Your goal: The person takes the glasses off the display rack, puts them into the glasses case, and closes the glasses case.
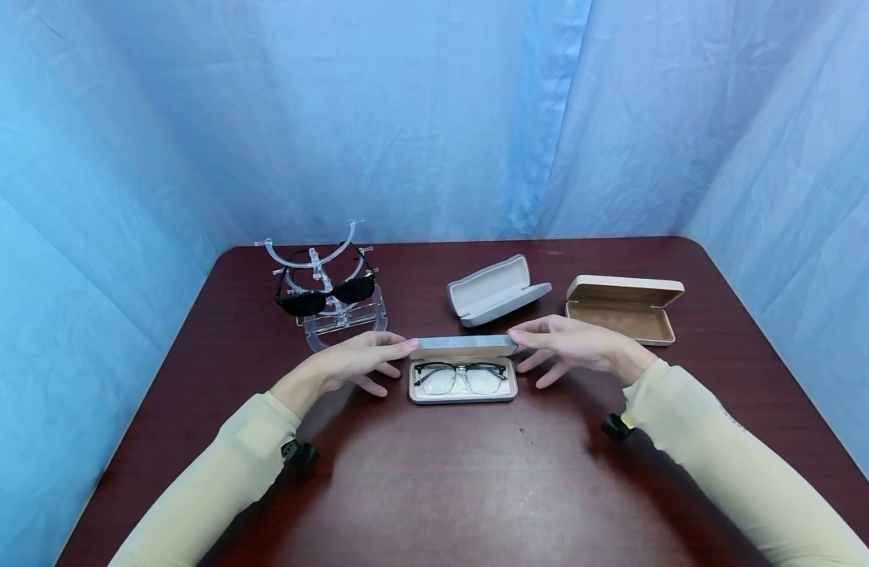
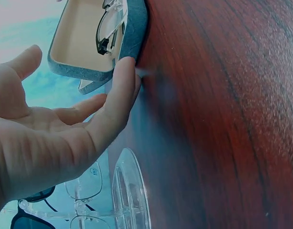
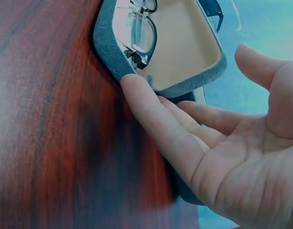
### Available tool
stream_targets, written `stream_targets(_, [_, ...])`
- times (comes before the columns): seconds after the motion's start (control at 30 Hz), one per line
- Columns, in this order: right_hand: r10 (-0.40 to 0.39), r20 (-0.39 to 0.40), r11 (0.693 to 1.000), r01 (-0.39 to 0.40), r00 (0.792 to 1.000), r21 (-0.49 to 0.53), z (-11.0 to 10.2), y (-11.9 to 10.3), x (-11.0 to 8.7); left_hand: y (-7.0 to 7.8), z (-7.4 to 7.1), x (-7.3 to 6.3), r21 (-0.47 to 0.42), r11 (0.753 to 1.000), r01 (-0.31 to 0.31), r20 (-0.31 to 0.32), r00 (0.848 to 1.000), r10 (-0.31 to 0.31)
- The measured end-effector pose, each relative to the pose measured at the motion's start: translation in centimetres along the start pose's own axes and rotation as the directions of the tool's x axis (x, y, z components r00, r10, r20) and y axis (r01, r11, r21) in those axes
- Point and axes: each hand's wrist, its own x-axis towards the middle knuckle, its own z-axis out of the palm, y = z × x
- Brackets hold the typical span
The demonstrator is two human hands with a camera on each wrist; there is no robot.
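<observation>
A grey-blue glasses case (image 1: 462, 399) with a cream lining lies on the table in front of me, its lid raised. Inside rests a pair of black-browed clear glasses (image 1: 469, 379), folded, over a pale cloth. At the lid's left corner is my left hand (image 1: 356, 362); its fingers are extended and spread. My right hand (image 1: 572, 350) mirrors it at the lid's right corner. In the left wrist view a fingertip (image 2: 123, 69) meets the end of the case, with the thumb held apart. The right wrist view likewise has a fingertip (image 3: 134, 86) against the case's end.
Behind my left hand stands a clear display stand (image 1: 377, 311) with black sunglasses (image 1: 352, 290) on it. An opened grey case (image 1: 505, 307) lies behind the middle one, and an opened beige case (image 1: 657, 335) is at the right. Blue curtains (image 1: 406, 118) surround the dark red table (image 1: 462, 488).
</observation>
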Motion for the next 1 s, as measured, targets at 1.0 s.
stream_targets(1.0, [0.056,-0.019,0.998,-0.056,0.998,0.008,0.1,0.7,1.1,-0.3,-0.1,1.2,0.053,0.996,0.069,0.038,0.997,-0.071])
